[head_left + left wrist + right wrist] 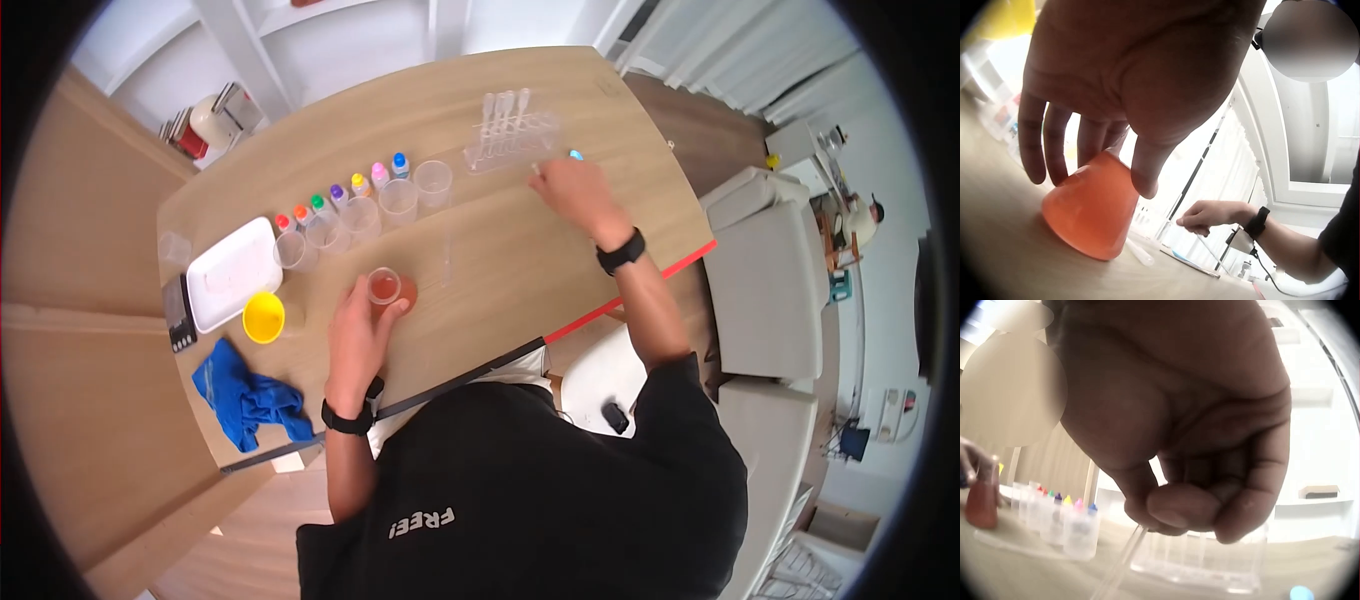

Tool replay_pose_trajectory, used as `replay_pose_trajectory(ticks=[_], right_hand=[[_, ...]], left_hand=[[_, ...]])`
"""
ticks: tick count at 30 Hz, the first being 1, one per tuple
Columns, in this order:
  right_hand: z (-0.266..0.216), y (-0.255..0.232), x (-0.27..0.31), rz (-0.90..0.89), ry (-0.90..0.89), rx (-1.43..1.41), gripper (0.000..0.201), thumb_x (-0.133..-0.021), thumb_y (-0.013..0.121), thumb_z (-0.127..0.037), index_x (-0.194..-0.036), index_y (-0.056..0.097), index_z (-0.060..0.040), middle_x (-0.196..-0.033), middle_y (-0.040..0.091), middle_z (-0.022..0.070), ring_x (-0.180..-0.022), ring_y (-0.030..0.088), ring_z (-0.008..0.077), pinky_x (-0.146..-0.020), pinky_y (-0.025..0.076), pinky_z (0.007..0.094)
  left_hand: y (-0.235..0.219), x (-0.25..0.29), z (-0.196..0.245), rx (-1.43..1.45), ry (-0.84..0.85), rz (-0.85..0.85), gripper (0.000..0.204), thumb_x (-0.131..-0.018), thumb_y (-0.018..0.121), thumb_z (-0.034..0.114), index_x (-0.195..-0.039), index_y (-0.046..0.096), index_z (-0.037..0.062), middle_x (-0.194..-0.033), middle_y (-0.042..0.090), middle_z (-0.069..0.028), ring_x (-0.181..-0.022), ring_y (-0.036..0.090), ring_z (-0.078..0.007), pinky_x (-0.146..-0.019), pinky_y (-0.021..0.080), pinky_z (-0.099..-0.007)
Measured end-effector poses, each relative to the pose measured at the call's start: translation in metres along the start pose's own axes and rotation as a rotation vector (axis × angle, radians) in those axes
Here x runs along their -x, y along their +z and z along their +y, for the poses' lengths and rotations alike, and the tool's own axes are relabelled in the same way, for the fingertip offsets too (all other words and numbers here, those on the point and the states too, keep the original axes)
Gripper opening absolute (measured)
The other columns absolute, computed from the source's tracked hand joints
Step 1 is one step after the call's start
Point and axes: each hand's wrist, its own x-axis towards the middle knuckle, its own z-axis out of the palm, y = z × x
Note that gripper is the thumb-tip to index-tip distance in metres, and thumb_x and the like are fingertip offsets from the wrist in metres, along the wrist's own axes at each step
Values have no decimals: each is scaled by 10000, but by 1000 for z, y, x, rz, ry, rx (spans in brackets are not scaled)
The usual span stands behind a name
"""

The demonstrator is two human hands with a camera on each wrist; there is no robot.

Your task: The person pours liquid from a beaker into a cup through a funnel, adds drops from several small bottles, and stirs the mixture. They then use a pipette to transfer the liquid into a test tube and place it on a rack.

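My left hand [357, 330] holds a conical flask [1094, 209] of orange-red liquid by its upper part, thumb on one side and fingers on the other. The flask stands on the wooden table. Over the table's right part, my right hand [582, 198] pinches a thin clear rod [1124, 559] between thumb and fingertips. The rod slants down from the fingers. Just beyond that hand is a clear rack [515, 140] with several plastic pipettes [505, 108] upright in it. A small blue cap [576, 155] shows close to the right knuckles.
Several clear cups [398, 203] stand in a row before dropper bottles with coloured caps [338, 192]. Another pipette [447, 262] lies mid-table. To the left are a white tray [232, 300], a yellow cup [263, 318], a black scale [180, 312] and a blue cloth [240, 400].
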Motion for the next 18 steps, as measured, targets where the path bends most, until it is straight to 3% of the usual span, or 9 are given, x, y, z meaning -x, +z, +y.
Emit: replay_pose_trajectory(ticks=[3,6,8,12,15,18], right_hand=[[-1,23,-4,-79,0,29,384,-998,686,-376,-849,747,-28,-818,738,200,-813,725,430,-707,553,528],[-2,11,-8,-123,72,44,359,-973,713,-369,-842,752,-37,-814,743,190,-818,736,409,-707,554,520],[21,6,-9,65,169,-79,326,-945,752,-354,-830,754,-49,-815,746,171,-814,741,382,-704,558,495],[82,-2,1,89,296,-71,334,-933,767,-408,-882,780,-78,-812,750,148,-801,725,377,-705,542,476],[115,13,16,12,367,-63,322,-912,788,-400,-910,790,-78,-814,760,125,-824,736,346,-727,548,452],[118,21,31,-100,383,-73,325,-896,798,-395,-958,797,-76,-844,770,130,-841,741,337,-748,556,442]], left_hand=[[1,1,-2,-51,-19,0,371,-947,796,263,-1196,641,36,-1095,700,-216,-1048,663,-436,-864,530,-496],[1,-1,-4,-53,-33,14,391,-934,813,263,-1199,641,32,-1099,697,-222,-1034,665,-445,-859,533,-498],[1,-1,-5,-36,-41,7,397,-931,819,259,-1205,642,33,-1103,699,-219,-1029,667,-446,-857,537,-494],[4,1,-6,-26,-34,31,392,-939,812,262,-1211,643,37,-1103,698,-219,-1036,669,-442,-862,539,-489],[1,0,-5,-29,-20,20,386,-944,806,260,-1210,641,34,-1101,697,-216,-1037,669,-438,-864,540,-486],[3,2,-6,-26,-49,21,384,-946,805,259,-1210,640,34,-1095,697,-211,-1033,669,-432,-863,539,-484]])
